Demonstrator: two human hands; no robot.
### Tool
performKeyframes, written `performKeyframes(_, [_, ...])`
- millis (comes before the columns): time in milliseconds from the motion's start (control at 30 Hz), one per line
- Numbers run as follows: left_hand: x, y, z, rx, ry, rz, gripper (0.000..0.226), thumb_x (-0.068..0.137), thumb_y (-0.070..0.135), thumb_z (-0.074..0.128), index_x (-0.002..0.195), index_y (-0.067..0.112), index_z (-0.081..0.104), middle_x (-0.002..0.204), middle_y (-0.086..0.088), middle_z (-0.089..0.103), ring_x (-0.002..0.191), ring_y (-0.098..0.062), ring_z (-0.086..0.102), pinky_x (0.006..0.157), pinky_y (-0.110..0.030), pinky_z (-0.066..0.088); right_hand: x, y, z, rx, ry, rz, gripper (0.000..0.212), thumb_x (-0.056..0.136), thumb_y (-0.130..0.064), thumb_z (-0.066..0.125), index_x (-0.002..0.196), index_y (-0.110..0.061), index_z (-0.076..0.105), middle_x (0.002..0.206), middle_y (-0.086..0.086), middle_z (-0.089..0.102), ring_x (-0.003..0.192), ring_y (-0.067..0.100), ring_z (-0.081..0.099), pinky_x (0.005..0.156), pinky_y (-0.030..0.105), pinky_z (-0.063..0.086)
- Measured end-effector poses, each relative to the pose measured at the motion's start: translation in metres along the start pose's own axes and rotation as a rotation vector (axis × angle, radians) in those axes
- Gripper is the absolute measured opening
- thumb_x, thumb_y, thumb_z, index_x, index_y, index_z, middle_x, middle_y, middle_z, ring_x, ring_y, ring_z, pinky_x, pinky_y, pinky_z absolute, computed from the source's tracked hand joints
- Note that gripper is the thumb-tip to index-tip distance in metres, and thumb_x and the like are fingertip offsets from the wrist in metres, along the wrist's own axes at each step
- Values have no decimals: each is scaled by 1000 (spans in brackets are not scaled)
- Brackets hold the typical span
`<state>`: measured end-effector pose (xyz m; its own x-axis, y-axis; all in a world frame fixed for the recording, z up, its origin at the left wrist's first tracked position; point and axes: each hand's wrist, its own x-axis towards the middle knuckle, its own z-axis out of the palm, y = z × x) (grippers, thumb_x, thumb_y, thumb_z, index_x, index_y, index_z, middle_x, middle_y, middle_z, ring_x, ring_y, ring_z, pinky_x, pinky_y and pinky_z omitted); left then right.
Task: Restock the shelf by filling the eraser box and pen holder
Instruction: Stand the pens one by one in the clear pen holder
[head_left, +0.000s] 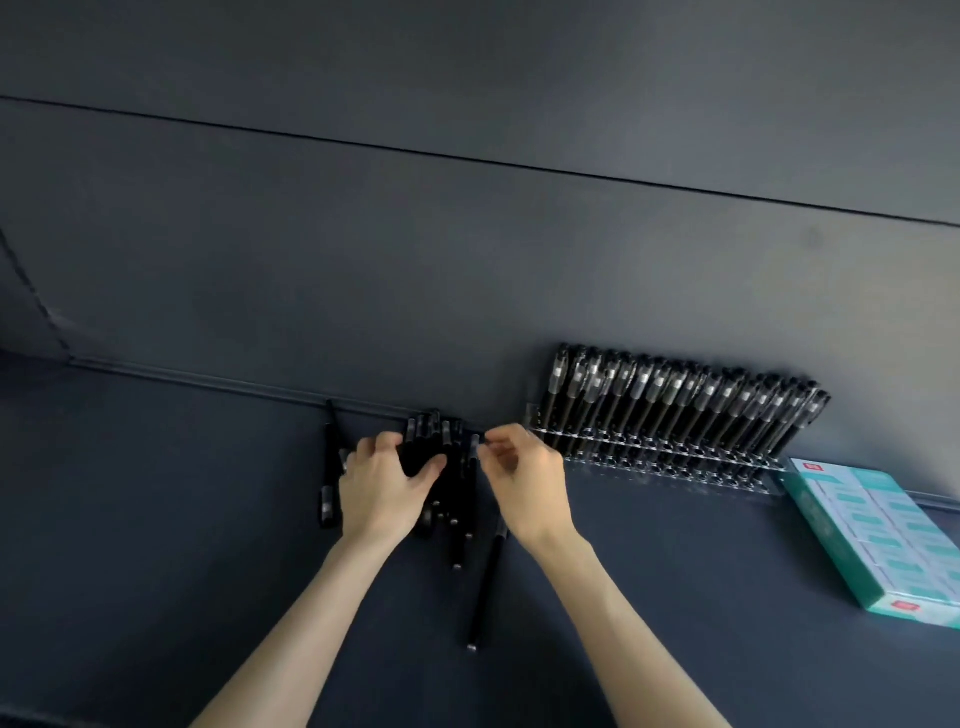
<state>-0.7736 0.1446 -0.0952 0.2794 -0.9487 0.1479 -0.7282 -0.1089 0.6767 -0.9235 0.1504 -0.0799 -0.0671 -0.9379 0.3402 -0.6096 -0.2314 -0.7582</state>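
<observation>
Two bare forearms (291, 623) reach in from the front edge of the shelf (156, 519). The left hand's (382, 483) fingers (387, 441) curl over a bundle from the heap of pens (452, 499), with the thumb closing on its near side. The right hand's (530, 478) thumb and forefinger (491, 447) pinch the top end of a pen (474, 452) just beside that bundle, and the other fingers are loosely bent.

The heap lies mid-shelf, against the back edge. A stray pen (485, 587) points towards the front edge, and another, the side pen (329, 467), lies just left of the left hand.

Right of the hands, against the back wall (415, 260), the clear pen holder (649, 457) carries a leaning row of black pens (675, 400) (packed close). The teal eraser box (878, 540) lies by the shelf's right edge.
</observation>
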Motion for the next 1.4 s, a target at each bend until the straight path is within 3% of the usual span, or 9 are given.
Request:
performKeyframes(267, [30,-13,-15,-10,-260,72,62,84,43,67,128,4,48,124,-10,50,113,-28,52,87,-31,43,24,-17,49,-141,-171,324,55,88,-31,63,132,-7,40,128,11,48,113,27,52,92,33,43])
performKeyframes(400, [47,-17,-25,-80,-397,86,32,80,34,72,95,13,52,99,-3,58,93,-23,60,85,-37,51,31,-18,62,-65,-93,421,53,85,-27,68,128,-4,46,124,13,56,115,27,53,94,31,43])
performKeyframes(467, [52,-20,-27,-161,-462,56,30,80,28,74,80,19,46,83,1,57,76,-21,63,74,-37,56,29,-18,63,-23,-23,459,48,82,-28,71,121,-5,54,115,8,62,108,22,57,85,23,43])
performKeyframes(567, [57,-22,-27,-274,-545,-5,35,79,24,76,102,13,51,86,-2,63,52,-10,56,45,-15,46,28,-15,62,31,51,487,39,77,-30,76,107,-9,63,104,4,67,97,17,61,79,22,45])
performKeyframes(633, [60,-22,-25,-306,-547,-22,35,81,23,73,107,7,54,78,-3,65,43,-6,52,43,-13,41,28,-13,63,42,79,485,37,75,-31,77,102,-10,63,97,1,66,93,16,62,80,25,47])
performKeyframes(733, [63,-19,-23,-366,-541,-49,16,87,24,67,84,11,58,68,-4,65,43,-8,55,51,-19,50,28,-10,65,36,105,476,34,77,-33,75,98,-9,64,92,-1,66,87,14,61,74,20,45])
performKeyframes(900, [64,-9,-18,-369,-439,-46,32,90,32,61,75,6,54,64,-6,60,30,-3,49,35,-14,39,29,-6,64,51,147,446,26,85,-31,67,95,-8,64,86,-3,64,75,7,56,56,4,39])
performKeyframes(1267, [77,3,-6,-328,-504,-116,37,78,16,67,49,11,45,34,8,40,40,-13,43,36,-14,34,31,-1,64,155,172,487,21,89,-31,63,95,-10,62,87,-2,64,77,9,58,61,10,40])
performKeyframes(1400, [76,-2,-5,-335,-531,-85,25,80,13,65,61,8,50,45,2,40,41,-14,36,34,-15,28,31,-4,64,187,190,507,22,89,-33,62,94,-11,61,87,-1,65,78,10,59,62,15,41])
